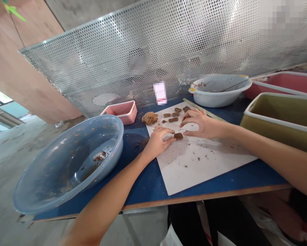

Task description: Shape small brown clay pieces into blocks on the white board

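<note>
A short brown lump of what looks like clay lies on a white board between my two hands. My left hand is on its left side, thumb and forefinger apart, with the tips at or very close to the lump. From the right, my right hand reaches over the board with its fingers spread and curved, the thumb near the lump's right end. Whether either hand presses on the lump I cannot tell. Several small brown pieces lie just beyond. A rough tan clump sits at the board's far left corner.
A large translucent blue basin stands on the left of the blue table. Behind are a small pink tub and a perforated metal screen. A white basin, a stick, an olive tub and a red tub are on the right.
</note>
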Tool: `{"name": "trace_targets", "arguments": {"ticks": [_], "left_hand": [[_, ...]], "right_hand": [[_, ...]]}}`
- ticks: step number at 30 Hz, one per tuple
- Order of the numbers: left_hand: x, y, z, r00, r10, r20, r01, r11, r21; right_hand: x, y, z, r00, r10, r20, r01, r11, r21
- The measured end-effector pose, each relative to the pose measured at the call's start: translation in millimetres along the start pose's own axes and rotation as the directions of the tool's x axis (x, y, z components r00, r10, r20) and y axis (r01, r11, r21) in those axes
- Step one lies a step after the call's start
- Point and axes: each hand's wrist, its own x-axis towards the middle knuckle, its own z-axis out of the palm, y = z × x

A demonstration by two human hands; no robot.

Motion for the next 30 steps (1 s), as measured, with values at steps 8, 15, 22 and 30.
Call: {"name": "trace_targets", "arguments": {"ticks": [8, 15, 22, 30], "left_hand": [[4.8, 3.6, 4.7, 0.999, 0.012, 0.037, -0.011, 1.0, -0.014], [5.7, 3.1, 6.5, 0.998, 0.019, 0.057, -0.018, 1.0, -0.018], [4.5, 4.9, 6.0, 0.999, -0.023, 0.04, 0.025, 0.999, -0.044], [1.1, 9.3, 6.7, 0.997, -0.07, 0.017, 0.071, 0.994, -0.083]], "right_hand": [[0.4, -11.1, 19.9, 1.0, -0.013, 0.023, 0.014, 0.997, -0.07], [-0.3, -10.6, 24.1, 0.997, -0.073, -0.026, 0.071, 0.992, -0.1], [-1.0, -10.3, 22.8, 0.998, -0.07, 0.007, 0.07, 0.986, -0.148], [-12.7, -13.1, 7.4, 0.964, -0.267, 0.009, 0.264, 0.947, -0.183]]}}
